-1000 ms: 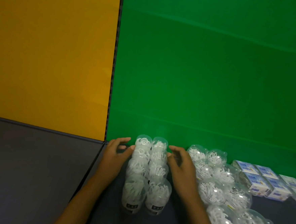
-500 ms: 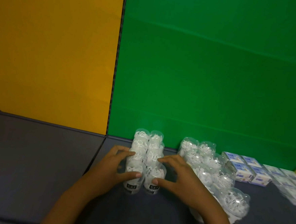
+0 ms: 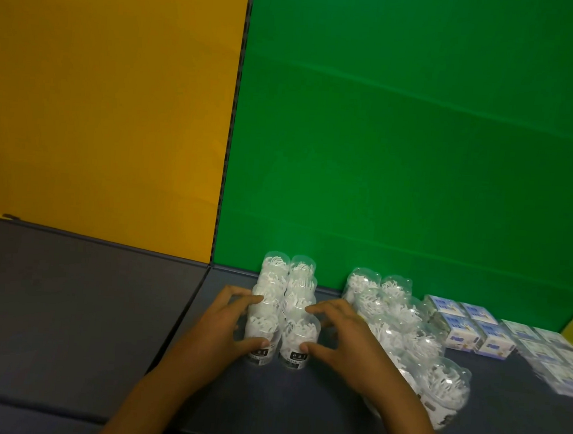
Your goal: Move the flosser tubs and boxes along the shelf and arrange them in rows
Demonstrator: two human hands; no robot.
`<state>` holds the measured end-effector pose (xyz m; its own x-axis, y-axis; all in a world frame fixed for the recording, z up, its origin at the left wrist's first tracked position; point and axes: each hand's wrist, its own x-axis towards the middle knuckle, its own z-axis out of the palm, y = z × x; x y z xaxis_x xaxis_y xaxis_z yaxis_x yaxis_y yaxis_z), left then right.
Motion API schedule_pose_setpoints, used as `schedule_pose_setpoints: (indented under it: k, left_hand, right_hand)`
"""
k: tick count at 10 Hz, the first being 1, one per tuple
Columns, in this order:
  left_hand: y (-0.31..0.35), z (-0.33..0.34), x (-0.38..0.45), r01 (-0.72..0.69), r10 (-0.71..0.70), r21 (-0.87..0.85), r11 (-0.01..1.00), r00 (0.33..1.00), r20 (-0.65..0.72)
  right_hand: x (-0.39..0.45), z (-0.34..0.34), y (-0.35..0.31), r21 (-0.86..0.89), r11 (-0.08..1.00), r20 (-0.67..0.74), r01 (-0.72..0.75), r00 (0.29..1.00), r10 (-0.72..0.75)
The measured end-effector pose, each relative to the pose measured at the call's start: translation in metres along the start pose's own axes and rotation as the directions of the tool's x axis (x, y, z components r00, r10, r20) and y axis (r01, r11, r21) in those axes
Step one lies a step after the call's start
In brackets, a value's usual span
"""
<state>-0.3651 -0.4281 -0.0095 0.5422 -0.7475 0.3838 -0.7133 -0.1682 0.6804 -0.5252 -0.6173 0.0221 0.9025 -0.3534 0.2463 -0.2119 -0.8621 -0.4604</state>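
Observation:
A double row of clear flosser tubs (image 3: 285, 289) full of white flossers runs from the green back panel toward me on the dark shelf (image 3: 69, 303). My left hand (image 3: 216, 329) grips its left side, thumb across the front-left tub (image 3: 259, 328). On the other side my right hand (image 3: 349, 340) grips it, thumb on the front-right tub (image 3: 299, 334) and fingers curled over the tubs behind. A looser second group of tubs (image 3: 392, 314) stands to the right, partly hidden by my right wrist. Blue-and-white boxes (image 3: 464, 327) sit beyond them.
Flat pale boxes (image 3: 553, 357) lie at the far right. A green back panel (image 3: 400, 174) and a yellow one (image 3: 100, 102) close off the rear. A seam (image 3: 183, 318) splits the shelf; bare shelf stretches left of it.
Both hands slid from the far end of the double row to its near end and now clasp the front tubs. The block sits slightly left of where it was.

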Motion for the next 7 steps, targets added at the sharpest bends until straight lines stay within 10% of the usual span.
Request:
schedule_pose_setpoints:
  k: [7]
  left_hand:
    - [0.019,0.017,-0.014,0.054,-0.047,0.068,0.996,0.994,-0.097]
  right_hand:
    - [-0.024,-0.006,-0.015,-0.155,0.988,-0.041,0.024,0.999,-0.031]
